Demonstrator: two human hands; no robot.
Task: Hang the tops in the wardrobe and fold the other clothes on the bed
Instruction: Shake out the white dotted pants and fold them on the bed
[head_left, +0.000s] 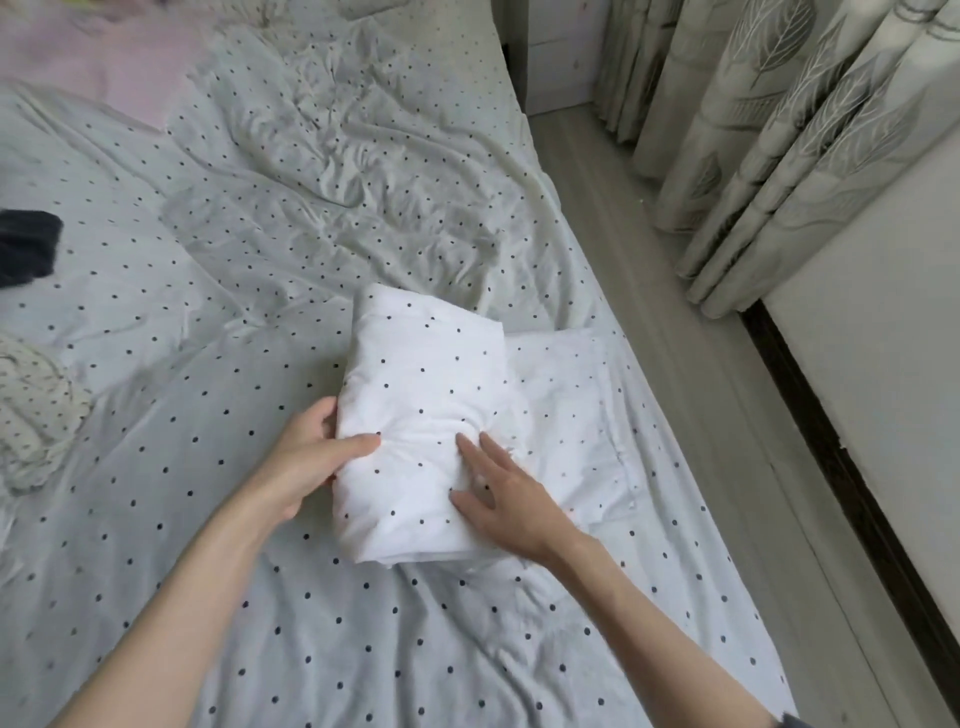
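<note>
The folded white polka-dot garment (423, 431) sits in the middle of the frame, on the bed (260, 597) near its right edge, and it already forms a compact, thick rectangle. Your left hand (306, 457) takes its left edge in a grip, thumb on top and the fingers tucked round the side. Your right hand (506, 499) lies flat on the lower right part of the bundle, fingers straight and spread, pressing rather than grasping. By the look of it, this piece is at its last fold or being smoothed down.

Just right of the bundle, touching it and partly under it, lies another flat white polka-dot piece (571, 410); whether it belongs to the same garment or is a separate one, you cannot tell.

More seems to remain. At the left edge of the frame a crumpled spotted cream garment (31, 415) lies unfolded, and above it a dark garment (26, 249) sits bunched up. At the upper left a pale pink fabric (104, 57) is spread on the bed.

No wardrobe shows in this view, so how far the hanging has got cannot be judged. The leaf-patterned curtains (769, 130) hang at the upper right, above the wooden floor (649, 249).
</note>
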